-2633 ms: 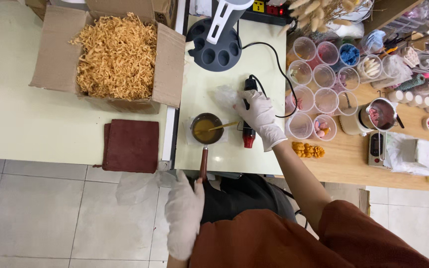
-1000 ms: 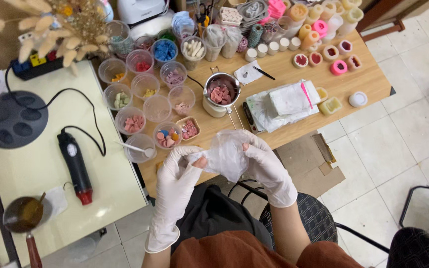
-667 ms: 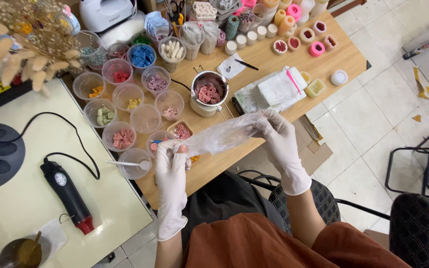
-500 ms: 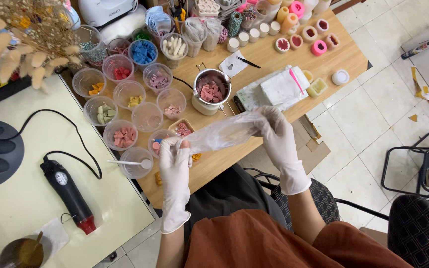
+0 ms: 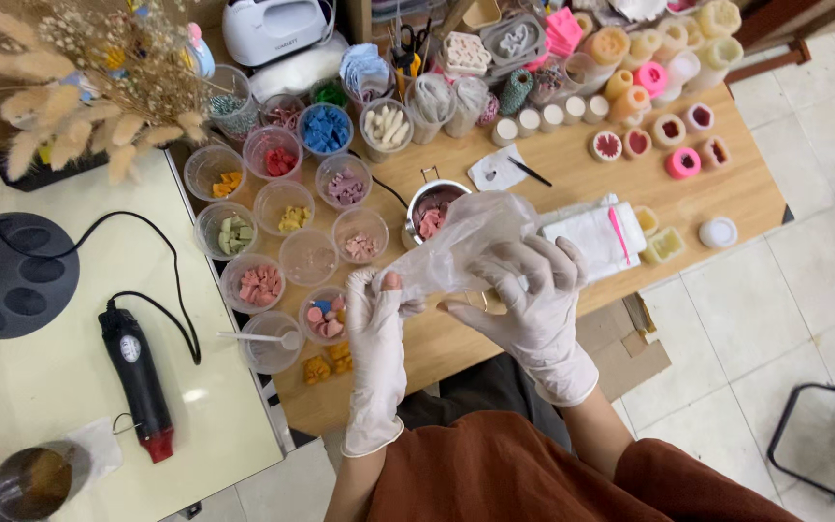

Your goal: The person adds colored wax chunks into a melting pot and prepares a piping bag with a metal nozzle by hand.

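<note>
Compared with half a second ago, the clear plastic glove (image 5: 461, 242) has bunched up: it was drawn out long and thin between the two hands, and now it balloons as a loose crumpled pouch above the front edge of the wooden worktop (image 5: 553, 179). Judging by that, the stretching has given way to opening the thin film out. It hangs in the air in front of the small metal pot (image 5: 432, 205) of pink wax pieces, partly veiling it.

At the pouch's lower end, the left hand (image 5: 379, 343) points upward, wrist straight, its fingers (image 5: 390, 285) pinched together on the plastic's gathered end. From the other side, the right hand (image 5: 533, 295) comes in, palm turned toward the body, its fingers (image 5: 558, 266) spread wide and curled under the film, gripping it loosely. Both hands wear white latex gloves, and rust-brown sleeves show at the bottom.

Clear plastic cups (image 5: 306, 256) of coloured wax chunks stand just left of the hands, a folded white cloth (image 5: 596, 237) lies just right of them, and a black heat gun (image 5: 137, 382) rests on the pale worktop (image 5: 41, 387) well off to the left.
</note>
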